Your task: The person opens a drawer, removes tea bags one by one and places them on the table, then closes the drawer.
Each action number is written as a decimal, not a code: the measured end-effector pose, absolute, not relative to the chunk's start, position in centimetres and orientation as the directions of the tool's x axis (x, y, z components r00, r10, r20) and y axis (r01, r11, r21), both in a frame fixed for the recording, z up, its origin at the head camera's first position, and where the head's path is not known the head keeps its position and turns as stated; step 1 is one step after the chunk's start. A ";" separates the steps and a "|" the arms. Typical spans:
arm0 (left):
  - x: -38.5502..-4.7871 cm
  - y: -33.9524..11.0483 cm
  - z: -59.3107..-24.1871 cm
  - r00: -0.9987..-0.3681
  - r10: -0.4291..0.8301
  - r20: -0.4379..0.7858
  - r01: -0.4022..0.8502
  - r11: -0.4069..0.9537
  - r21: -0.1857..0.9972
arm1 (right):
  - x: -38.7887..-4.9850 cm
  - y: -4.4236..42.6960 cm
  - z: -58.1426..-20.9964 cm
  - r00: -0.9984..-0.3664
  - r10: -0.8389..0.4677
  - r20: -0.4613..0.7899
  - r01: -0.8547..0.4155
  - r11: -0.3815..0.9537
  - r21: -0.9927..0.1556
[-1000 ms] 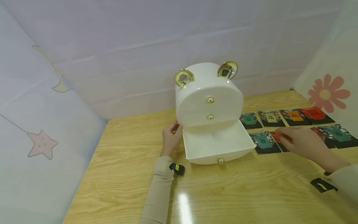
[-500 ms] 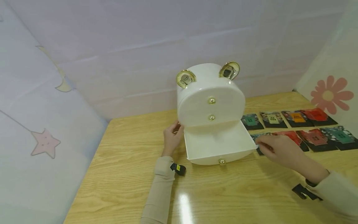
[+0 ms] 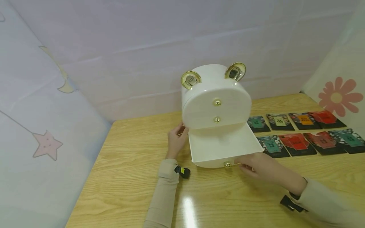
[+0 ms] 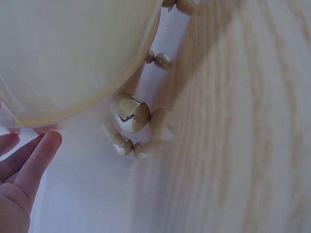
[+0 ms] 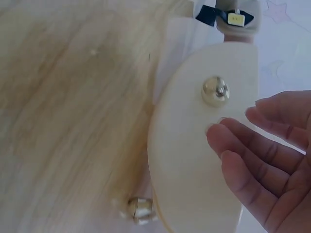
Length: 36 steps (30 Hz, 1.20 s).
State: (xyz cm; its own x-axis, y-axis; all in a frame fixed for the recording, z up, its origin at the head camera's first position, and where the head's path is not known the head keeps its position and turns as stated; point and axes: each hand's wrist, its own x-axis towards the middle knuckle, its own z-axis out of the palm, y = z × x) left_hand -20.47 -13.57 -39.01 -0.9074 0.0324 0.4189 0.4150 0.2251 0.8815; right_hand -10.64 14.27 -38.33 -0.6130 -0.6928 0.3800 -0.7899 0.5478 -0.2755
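A white storage box [image 3: 216, 109] with gold ears stands on the table, its bottom drawer [image 3: 222, 142] pulled out and bare inside. On the box's left side rests my left hand [image 3: 176, 139]; the left wrist view shows its extended fingers [image 4: 39, 162] against the white rim. My right hand [image 3: 256, 163] is in front of the drawer's face, just right of its gold knob [image 3: 227, 165]. Seen from the right wrist, its loosely bent fingers [image 5: 248, 184] hold nothing and lie close to the drawer front [image 5: 189, 145]; whether they touch it I cannot tell.
Right of the box lie two rows of dark packets with coloured labels, such as a green-labelled one [image 3: 272, 145] and a red one [image 3: 297, 144]. Wooden tabletop [image 3: 128, 177] extends to the left and front. A pale fabric wall [image 3: 137, 57] rises behind.
My right hand has moved left from above the packets, past the drawer's right corner, to the drawer front beside the knob. The left hand stays at the box's side.
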 end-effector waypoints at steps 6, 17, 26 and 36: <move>-20.4 -13.5 -38.9 -0.904 0.036 0.425 0.421 0.232 0.877 | -10.8 12.8 -39.0 -0.626 -0.718 0.304 -0.780 0.573 -0.251; -20.4 -13.5 -38.9 -0.910 0.037 0.412 0.408 0.255 0.877 | -11.0 11.6 -39.5 -0.695 -0.703 0.151 -0.711 0.638 -0.295; -21.2 -13.7 -39.6 -0.914 0.045 0.402 0.400 0.246 0.883 | -11.2 11.4 -39.4 -0.692 -0.693 0.202 -0.715 0.620 -0.323; -22.9 -14.1 -41.8 -0.922 0.028 0.387 0.382 0.244 0.891 | -11.7 10.9 -39.6 -0.665 -0.688 0.290 -0.747 0.615 -0.252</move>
State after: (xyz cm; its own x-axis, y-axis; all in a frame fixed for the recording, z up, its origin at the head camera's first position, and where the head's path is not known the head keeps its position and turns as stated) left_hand -22.88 -14.11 -41.82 -0.9218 0.0283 0.3867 0.3815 0.2444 0.8915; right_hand -11.74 10.92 -39.58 -0.6648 -0.6882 0.2905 -0.7470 0.6153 -0.2517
